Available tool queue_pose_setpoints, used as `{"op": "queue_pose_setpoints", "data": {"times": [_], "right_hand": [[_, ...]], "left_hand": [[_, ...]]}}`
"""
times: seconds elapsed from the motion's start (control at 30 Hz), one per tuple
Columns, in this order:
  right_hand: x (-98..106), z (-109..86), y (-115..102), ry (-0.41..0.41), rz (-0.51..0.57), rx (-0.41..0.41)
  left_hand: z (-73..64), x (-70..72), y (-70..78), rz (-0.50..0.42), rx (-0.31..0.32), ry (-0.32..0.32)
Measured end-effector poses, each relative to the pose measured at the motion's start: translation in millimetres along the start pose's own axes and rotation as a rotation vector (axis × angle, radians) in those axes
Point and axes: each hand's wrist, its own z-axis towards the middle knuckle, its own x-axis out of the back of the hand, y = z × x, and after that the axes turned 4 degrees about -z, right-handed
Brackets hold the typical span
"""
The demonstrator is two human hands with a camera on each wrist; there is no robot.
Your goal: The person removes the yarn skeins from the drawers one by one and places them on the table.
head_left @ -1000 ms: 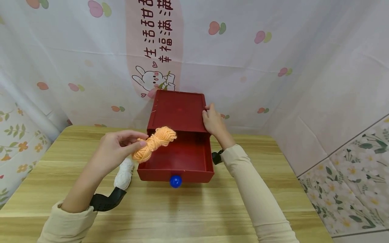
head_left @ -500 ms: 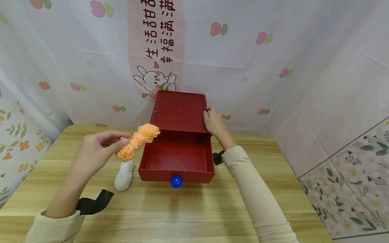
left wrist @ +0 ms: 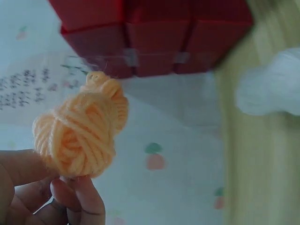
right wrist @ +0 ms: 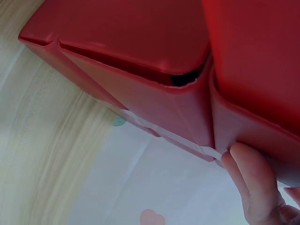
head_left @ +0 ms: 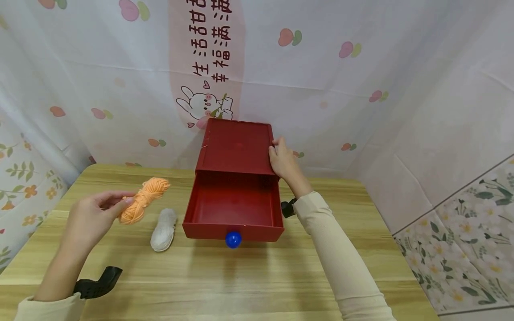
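Note:
In the head view, my left hand (head_left: 91,219) pinches an orange skein of yarn (head_left: 145,200) between thumb and fingers, above the table's left side. The left wrist view shows the skein (left wrist: 77,133) close up, off the tabletop. A white skein of yarn (head_left: 163,229) lies on the table, between that hand and a red drawer cabinet (head_left: 238,147). The cabinet's top drawer (head_left: 233,231), with a blue ball knob (head_left: 233,240), is pulled out and its red floor shows. My right hand (head_left: 284,161) rests against the cabinet's right side, its fingers (right wrist: 253,176) touching the top tier.
The cabinet stands at the back of the wooden table (head_left: 241,285), by a patterned white curtain (head_left: 313,102). Its stacked tiers are joined by clear tape (right wrist: 178,136). Black wrist mounts (head_left: 98,285) sit on both wrists.
My left hand has carried the orange skein left and down, away from above the drawer and past the white skein. My right hand keeps its place on the cabinet.

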Motion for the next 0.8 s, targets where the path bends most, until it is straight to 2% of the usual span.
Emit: {"op": "queue_pose_setpoints", "data": {"times": [0.27,0.47,0.7,0.8], "right_hand": [[0,0.4,1,-0.001,0.012,-0.004],[0,0.7,1,-0.003,0.017,-0.001],[-1,1.9,0,0.01,0.004,-0.007],[0,1.7,0,0.015,0.001,-0.006]], "left_hand": [[2.0,-16.2,-35.3,0.067,0.072,0.004],[3.8,-33.5,-58.7,0.085,0.067,0.013],[4.2,-49.8,-75.7,0.069,0.094,0.0],[3.9,-55.8,-80.4,0.072,0.084,-0.013]]}}
